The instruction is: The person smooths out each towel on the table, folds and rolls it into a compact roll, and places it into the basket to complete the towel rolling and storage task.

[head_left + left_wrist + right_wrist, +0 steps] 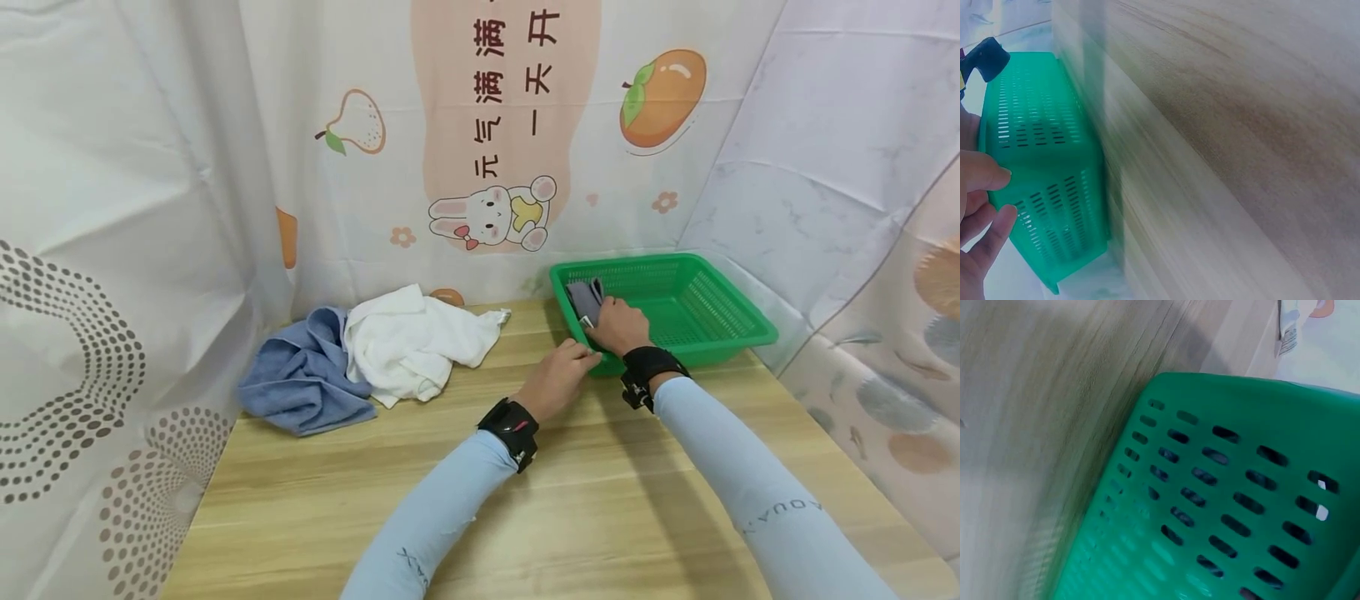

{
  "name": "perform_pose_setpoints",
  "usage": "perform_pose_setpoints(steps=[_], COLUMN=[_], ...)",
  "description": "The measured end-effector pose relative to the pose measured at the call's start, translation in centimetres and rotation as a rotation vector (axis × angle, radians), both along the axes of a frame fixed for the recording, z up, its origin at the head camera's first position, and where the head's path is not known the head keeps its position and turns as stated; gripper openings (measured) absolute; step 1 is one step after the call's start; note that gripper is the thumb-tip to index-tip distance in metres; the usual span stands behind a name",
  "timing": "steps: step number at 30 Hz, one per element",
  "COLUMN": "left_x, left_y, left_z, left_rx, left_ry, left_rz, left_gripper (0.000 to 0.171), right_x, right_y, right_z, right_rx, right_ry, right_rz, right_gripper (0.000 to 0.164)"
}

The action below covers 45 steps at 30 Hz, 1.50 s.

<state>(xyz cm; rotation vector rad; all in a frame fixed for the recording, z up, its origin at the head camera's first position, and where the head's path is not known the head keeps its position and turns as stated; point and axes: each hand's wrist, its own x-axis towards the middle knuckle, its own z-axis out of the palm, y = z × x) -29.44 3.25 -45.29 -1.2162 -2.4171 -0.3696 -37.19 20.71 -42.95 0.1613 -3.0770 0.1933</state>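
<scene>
A green plastic basket (738, 343) with slotted sides stands at the back right of the table. My left hand (558, 375) is at its near left corner, thumb and fingers pinching the rim; the left wrist view shows these fingers (988, 172) against the basket's corner (1047, 165). My right hand (621, 327) reaches over the near rim into the basket. Its curled fingers hold a folded grey towel (583, 300) with a small white label, standing along the left wall. The right wrist view shows only the basket's slotted outer wall (1241, 487); the hand is hidden there.
On the table's (300, 517) back left lie a crumpled blue towel (303, 375) and a crumpled white towel (420, 342), touching each other. A printed curtain (360, 192) hangs close behind the table. Another curtain hangs at the right, right beside the basket.
</scene>
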Motion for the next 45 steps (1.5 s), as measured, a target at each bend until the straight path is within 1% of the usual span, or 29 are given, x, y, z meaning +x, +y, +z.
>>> perform_pose_setpoints(steps=[4,7,11,13,16,17,21,23,24,27,29,31,35,38,40,42,43,44,45], left_x=[0.1,0.2,0.2,0.1,0.0,0.0,0.1,0.2,0.2,0.2,0.2,0.2,0.1,-0.1,-0.2,-0.3,-0.3,-0.4,-0.5], left_y=[-0.1,0.0,0.0,0.0,-0.1,-0.1,-0.4,-0.5,-0.6,-0.5,-0.3,-0.2,-0.1,-0.4,-1.1,-2.4,-3.4,-4.6,-6.1], left_z=[-0.2,0.0,0.0,-0.1,-0.3,-0.3,-0.1,0.1,0.1,0.2,0.2,0.2,0.6,1.0,1.1,0.9,0.8,0.7,0.6], left_rx=[-0.007,-0.023,-0.029,-0.022,-0.009,-0.005,0.011,0.019,0.022,0.018,0.002,-0.014,-0.042,-0.069,-0.094,-0.112,-0.12,-0.123,-0.116], left_ry=[0.005,0.016,0.025,0.025,0.025,0.024,0.002,-0.011,-0.015,-0.026,-0.027,-0.03,-0.049,-0.088,-0.121,-0.143,-0.145,-0.143,-0.119], left_rz=[0.0,-0.002,-0.007,-0.009,-0.02,-0.026,-0.031,-0.022,-0.018,-0.013,-0.016,-0.024,-0.036,-0.037,-0.028,0.004,0.03,0.067,0.105], left_gripper=[0.03,0.03,0.031,0.031,0.031,0.031,0.031,0.032,0.032,0.033,0.033,0.034,0.033,0.033,0.037,0.044,0.047,0.05,0.051], right_x=[-0.1,-0.2,-0.3,-0.4,-0.3,-0.2,0.1,0.1,0.1,0.1,0.1,0.1,0.4,0.7,0.9,1.1,1.1,1.2,1.2], right_y=[-0.2,-0.2,-0.3,-0.4,-0.7,-0.8,-1.0,-1.0,-1.0,-0.8,-0.4,0.1,0.9,1.3,1.5,1.8,2.0,2.3,2.5], right_z=[-0.3,-0.5,-0.7,-0.7,-0.3,0.0,1.3,1.9,2.2,2.4,2.2,1.8,1.3,1.3,1.3,1.1,1.0,1.0,0.9], right_rx=[0.042,0.076,0.104,0.109,0.133,0.148,0.201,0.207,0.204,0.173,0.15,0.116,0.037,-0.037,-0.078,-0.105,-0.112,-0.116,-0.118], right_ry=[0.012,0.025,0.019,0.006,-0.06,-0.084,-0.202,-0.239,-0.262,-0.323,-0.344,-0.355,-0.322,-0.272,-0.239,-0.225,-0.217,-0.202,-0.187], right_rz=[0.026,0.046,0.051,0.053,0.081,0.103,0.214,0.251,0.258,0.242,0.223,0.21,0.203,0.195,0.187,0.176,0.17,0.168,0.165], right_gripper=[0.054,0.05,0.048,0.044,0.034,0.032,0.038,0.037,0.036,0.031,0.027,0.029,0.036,0.046,0.054,0.06,0.061,0.062,0.061])
